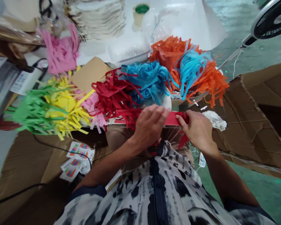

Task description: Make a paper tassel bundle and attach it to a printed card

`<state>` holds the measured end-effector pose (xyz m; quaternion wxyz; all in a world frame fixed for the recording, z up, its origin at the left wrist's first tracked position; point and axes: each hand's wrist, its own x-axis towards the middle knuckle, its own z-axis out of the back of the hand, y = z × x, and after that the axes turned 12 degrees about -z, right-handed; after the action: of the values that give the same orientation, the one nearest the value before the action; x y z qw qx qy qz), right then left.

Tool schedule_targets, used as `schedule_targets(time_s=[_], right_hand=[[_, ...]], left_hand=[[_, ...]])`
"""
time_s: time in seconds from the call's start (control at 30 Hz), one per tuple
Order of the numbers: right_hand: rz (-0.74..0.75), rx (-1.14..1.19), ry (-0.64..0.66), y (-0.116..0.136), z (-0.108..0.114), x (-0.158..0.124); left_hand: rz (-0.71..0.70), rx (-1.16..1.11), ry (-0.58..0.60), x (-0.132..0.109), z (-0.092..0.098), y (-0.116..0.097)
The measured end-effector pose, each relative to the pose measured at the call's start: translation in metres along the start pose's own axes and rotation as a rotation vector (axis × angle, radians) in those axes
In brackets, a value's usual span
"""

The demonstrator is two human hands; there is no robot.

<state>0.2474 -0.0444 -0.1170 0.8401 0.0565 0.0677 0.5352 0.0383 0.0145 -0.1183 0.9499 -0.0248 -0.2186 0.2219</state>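
Red flat paper strip point(172, 119), at the near edge of the white tabletop point(91, 48); long axis left to right, roughly parallel to that edge. Right end: at the right hand point(198, 129), whose grip is pinched on it, thumb uppermost. Left end: hidden by the left hand point(148, 125), palm down with bent fingers; cannot tell whether that grip clasps anything.

Beside the left hand: dark red bundle of shredded paper strips point(112, 92), loose ends hanging over the edge. Behind: blue shredded-paper bundle point(147, 79), touching the dark red one. Farther right: orange shredded-paper bundle point(210, 81), with light blue paper tassel point(194, 67) on top. Leftward: yellow shredded-paper bundle point(63, 103) and green shredded-paper bundle point(35, 107), overlapping. Near the right hand: crumpled white wad point(215, 120).

Containers: shallow clear plastic tray point(128, 53), behind the blue bundle, contents indistinct; large brown cardboard box point(259, 90), right side, flap raised, interior dark.
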Motion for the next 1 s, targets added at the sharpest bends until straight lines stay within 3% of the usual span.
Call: schedule_targets(time_s=[0.1,0.2,0.27,0.4,0.57,0.7,0.77,0.87,1.0], right_hand=[[0.017,-0.034,-0.074,0.001,0.002,-0.003],[0.076,-0.024,-0.258,-0.001,0.004,-0.014],[0.200,0.024,-0.329,-0.004,0.003,-0.025],[0.433,0.106,-0.284,-0.013,-0.010,-0.048],[0.450,0.104,-0.343,-0.023,-0.023,-0.051],[0.463,0.096,-0.380,-0.026,-0.023,-0.044],[0.452,0.089,-0.371,-0.025,-0.022,-0.042],[0.436,0.068,-0.347,-0.021,-0.022,-0.042],[0.440,0.041,-0.330,-0.020,-0.020,-0.042]], left_hand=[[-0.183,-0.083,0.087,-0.006,-0.011,-0.015],[-0.166,-0.108,0.150,-0.010,-0.019,-0.022],[-0.169,-0.111,0.137,-0.011,-0.021,-0.023],[-0.202,-0.128,0.108,-0.013,-0.022,-0.017],[-0.310,-0.113,0.092,-0.026,-0.007,0.021],[-0.311,-0.034,0.040,-0.036,0.029,0.068],[-0.231,0.032,-0.040,-0.034,0.044,0.076],[-0.208,0.088,-0.195,-0.023,0.043,0.054],[-0.332,-0.063,-0.044,-0.012,0.001,0.006]])
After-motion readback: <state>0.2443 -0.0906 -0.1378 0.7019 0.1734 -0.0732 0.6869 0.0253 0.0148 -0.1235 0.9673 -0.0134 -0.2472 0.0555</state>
